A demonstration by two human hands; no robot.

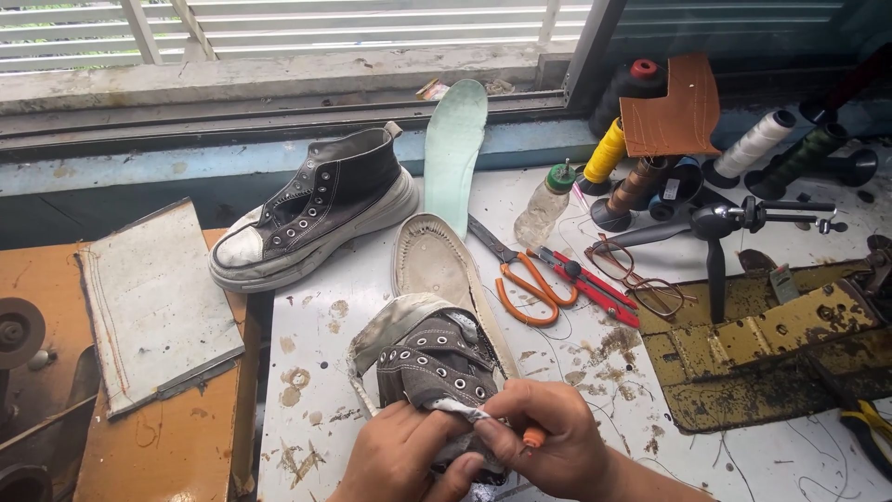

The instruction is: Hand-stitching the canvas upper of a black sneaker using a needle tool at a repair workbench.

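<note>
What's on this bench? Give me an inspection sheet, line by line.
Surface: white worktop, stained, glue-spotted.
Job's things: grey high-top shoe, upper loose from sole; orange-handled tool.
Clutter: second shoe, green insole, orange scissors, red cutter, bottle, thread spools.
Grip: left hand holds the shoe; right hand grips the tool.
Cables: nothing seen; loose threads only.
Surroundings: louvred window, grimy metal machine.

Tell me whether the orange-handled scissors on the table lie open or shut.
Shut. The orange-handled scissors lie flat on the white table, their blades together as one dark strip and the two handle loops side by side.
</note>
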